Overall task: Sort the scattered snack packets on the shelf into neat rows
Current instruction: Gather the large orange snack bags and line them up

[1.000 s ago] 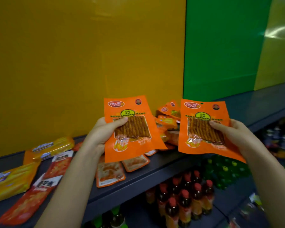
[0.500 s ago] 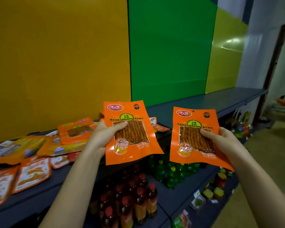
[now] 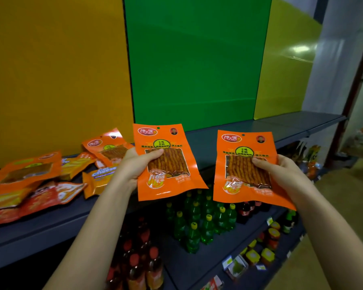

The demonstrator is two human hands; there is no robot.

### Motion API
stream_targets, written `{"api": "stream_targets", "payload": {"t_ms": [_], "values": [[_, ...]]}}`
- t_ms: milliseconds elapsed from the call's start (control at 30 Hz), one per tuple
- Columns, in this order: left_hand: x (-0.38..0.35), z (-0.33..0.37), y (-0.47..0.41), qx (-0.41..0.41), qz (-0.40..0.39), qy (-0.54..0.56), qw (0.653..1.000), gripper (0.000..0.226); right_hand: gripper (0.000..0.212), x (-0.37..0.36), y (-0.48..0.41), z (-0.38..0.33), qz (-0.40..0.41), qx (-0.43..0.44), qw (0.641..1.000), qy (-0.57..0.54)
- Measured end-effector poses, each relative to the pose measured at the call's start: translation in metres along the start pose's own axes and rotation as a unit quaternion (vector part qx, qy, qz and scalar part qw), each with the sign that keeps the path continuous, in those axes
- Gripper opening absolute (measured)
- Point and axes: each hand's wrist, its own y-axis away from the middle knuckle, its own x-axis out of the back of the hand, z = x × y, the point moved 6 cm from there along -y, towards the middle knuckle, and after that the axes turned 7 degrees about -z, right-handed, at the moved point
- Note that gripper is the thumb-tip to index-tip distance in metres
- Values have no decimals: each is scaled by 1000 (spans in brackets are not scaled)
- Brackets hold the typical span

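Packets stand upright, long axes vertical, orange printed fronts toward the camera: the left packet (image 3: 169, 185) at frame centre, gripped by the left hand (image 3: 134, 167); the right packet (image 3: 237, 181) right of centre, gripped by the right hand (image 3: 281, 174). Both hang above the grey shelf (image 3: 291, 126). A yellow panel (image 3: 50, 70) and a green panel (image 3: 193, 59) back it. A yellow packet (image 3: 101, 176) at left reads "CHEESE".

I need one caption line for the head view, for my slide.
Left hand holds one orange packet, right hand a matching packet, before the shelf; scattered packets lie left.

Glossy plastic packets (image 3: 168, 164); matt shelf (image 3: 228, 143).
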Motion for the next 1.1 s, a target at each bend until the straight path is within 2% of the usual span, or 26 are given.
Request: {"api": "stream_targets", "payload": {"t_ms": [200,500,633,900,1100], "values": [[-35,-9,-60,-13,8,-25,1000,16,8,24,-72,17,-12,4,1000,1],[-61,-12,-148,-14,46,-36,998,12,27,43,-189,25,-46,18,999,6],[-66,-15,-178,2,70,-45,997,9,20,42,-233,29,-77,20,997,7],[-68,-16,-223,19,131,-60,989,8,33,19,-313,31,-157,29,987,-2],[-51,-29,-248,57,185,-77,978,5,30,-11,-355,24,-231,40,972,5]]}}
